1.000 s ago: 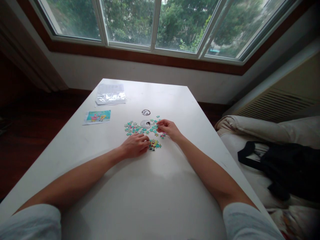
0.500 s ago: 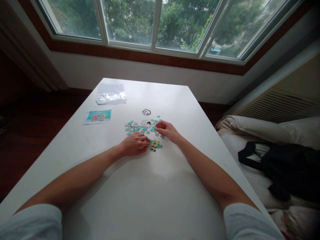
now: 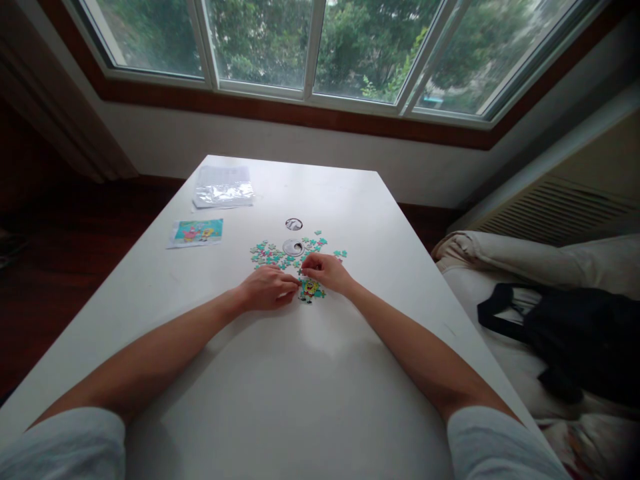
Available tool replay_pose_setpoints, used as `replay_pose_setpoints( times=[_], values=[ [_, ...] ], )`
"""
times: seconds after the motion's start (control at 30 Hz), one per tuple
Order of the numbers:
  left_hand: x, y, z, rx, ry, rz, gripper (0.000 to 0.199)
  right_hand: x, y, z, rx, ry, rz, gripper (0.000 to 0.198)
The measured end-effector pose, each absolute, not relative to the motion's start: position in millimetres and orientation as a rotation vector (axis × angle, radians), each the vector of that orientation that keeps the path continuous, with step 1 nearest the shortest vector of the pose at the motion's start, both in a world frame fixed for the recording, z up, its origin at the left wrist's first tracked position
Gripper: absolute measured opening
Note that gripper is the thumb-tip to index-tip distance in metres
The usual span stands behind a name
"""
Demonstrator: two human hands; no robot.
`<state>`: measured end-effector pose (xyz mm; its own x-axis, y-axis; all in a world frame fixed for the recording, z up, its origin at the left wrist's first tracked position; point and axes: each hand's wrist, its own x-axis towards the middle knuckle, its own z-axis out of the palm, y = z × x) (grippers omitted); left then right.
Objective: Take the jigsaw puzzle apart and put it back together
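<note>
A small joined section of a jigsaw puzzle (image 3: 311,291), with a yellow cartoon figure on it, lies flat on the white table. My left hand (image 3: 270,288) rests at its left edge, fingers bent together and fingertips against it. Just above the section's top edge, my right hand (image 3: 327,272) pinches a puzzle piece (image 3: 301,271) between thumb and forefinger; the fingers partly hide it. Loose teal, green and pink puzzle pieces (image 3: 267,254) spread beyond both hands. A few more pieces (image 3: 341,253) lie to the right of my right hand.
A round metal ring (image 3: 293,247) sits among the loose pieces, with a round hole (image 3: 294,225) behind it. At left are a picture card (image 3: 197,231) and a clear plastic bag (image 3: 224,187). A dark bag (image 3: 575,327) lies on the seat at right.
My right hand has moved left and toward me, from the loose pieces to the top edge of the joined section, with a piece in its fingers. My left hand has hardly moved.
</note>
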<state>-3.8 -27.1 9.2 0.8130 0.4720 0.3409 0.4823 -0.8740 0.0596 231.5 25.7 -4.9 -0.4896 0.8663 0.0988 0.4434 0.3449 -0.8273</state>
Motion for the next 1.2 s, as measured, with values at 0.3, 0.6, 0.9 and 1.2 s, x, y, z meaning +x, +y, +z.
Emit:
replay_pose_setpoints(
  times=[0.3,0.6,0.9,1.2],
  values=[
    [-3.5,-26.9,9.1,-2.965,-0.800,-0.549,0.024,225.5,18.8,-2.5,-1.145,-2.170,0.936,0.006],
    [-3.5,-27.2,9.1,-2.948,-0.795,-0.542,0.024,223.5,20.2,-6.2,-1.149,-2.289,0.612,0.008],
    [-3.5,-26.8,8.2,-2.950,-0.792,-0.531,0.023,224.3,18.4,-9.5,-1.129,-2.348,0.508,0.007],
    [-4.3,-26.4,8.3,-2.957,-0.797,-0.537,0.025,224.4,18.8,-9.0,-1.115,-2.381,0.465,0.006]
  ],
)
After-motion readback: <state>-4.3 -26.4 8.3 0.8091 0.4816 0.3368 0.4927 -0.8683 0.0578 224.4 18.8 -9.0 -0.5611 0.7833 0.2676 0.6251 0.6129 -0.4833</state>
